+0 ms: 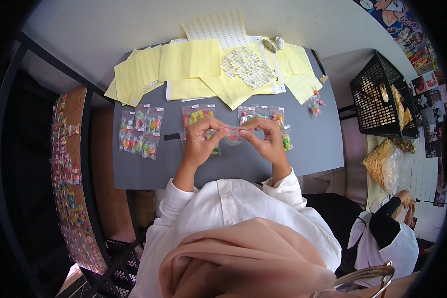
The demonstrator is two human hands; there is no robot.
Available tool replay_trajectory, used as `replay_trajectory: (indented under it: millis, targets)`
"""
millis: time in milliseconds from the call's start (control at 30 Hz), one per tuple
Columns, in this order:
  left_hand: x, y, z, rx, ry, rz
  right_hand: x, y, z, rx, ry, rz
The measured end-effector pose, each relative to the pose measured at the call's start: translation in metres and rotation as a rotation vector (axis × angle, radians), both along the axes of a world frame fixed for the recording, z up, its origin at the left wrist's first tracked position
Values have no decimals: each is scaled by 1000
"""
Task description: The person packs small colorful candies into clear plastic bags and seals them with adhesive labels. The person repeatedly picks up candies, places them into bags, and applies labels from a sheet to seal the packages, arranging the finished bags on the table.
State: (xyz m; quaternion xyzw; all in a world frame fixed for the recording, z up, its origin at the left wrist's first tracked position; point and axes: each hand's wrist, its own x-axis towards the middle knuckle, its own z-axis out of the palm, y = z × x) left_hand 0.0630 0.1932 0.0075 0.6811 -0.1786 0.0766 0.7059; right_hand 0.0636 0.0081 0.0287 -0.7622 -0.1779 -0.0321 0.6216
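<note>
Above the grey table (pixel 246 164), a small clear zip bag (pixel 234 140) is pinched along its red-lined top edge. My left hand (pixel 200 143) grips one end of that edge and my right hand (pixel 266 140) the other. Some colour shows through the plastic, but I cannot tell whether it is inside or behind. Labelled bags of wrapped candies (pixel 198 114) lie partly behind my left hand. More candy bags (pixel 277 114) are around my right hand, which covers some of them. At left sits a group of similar bags (pixel 149 146), close together.
Yellow backing sheets (pixel 189 59) and small white labels (pixel 249 67) cover the table's far side. A cutter-like tool (pixel 318 62) lies at the right edge near loose candies (pixel 314 105). Left is a board of candy bags (pixel 65 164); right, a black crate (pixel 380 98) and another person (pixel 389 234).
</note>
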Motion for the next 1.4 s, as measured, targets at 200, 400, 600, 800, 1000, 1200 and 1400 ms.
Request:
replay_trajectory:
  millis: [200,400,600,800,1000,1200,1400]
  targets:
    - [36,19,7,76,163,-17,57,9,-7,-16,22,-48]
    - [102,11,12,631,123,16,126,17,-48,-673,-268,-521]
    - [142,-11,-20,1081,-18,13,149,25,-64,-860,-333,-574]
    - [156,-21,-25,1186,23,-43,157,25,-64,-876,-322,-554]
    - [161,-18,-34,1172,25,-40,164,24,-74,-833,-266,-544]
    - [163,-16,-31,1171,69,-72,163,24,-75,-830,-215,-501]
    - [162,-14,-36,1173,35,-30,158,26,-72,-833,-219,-476]
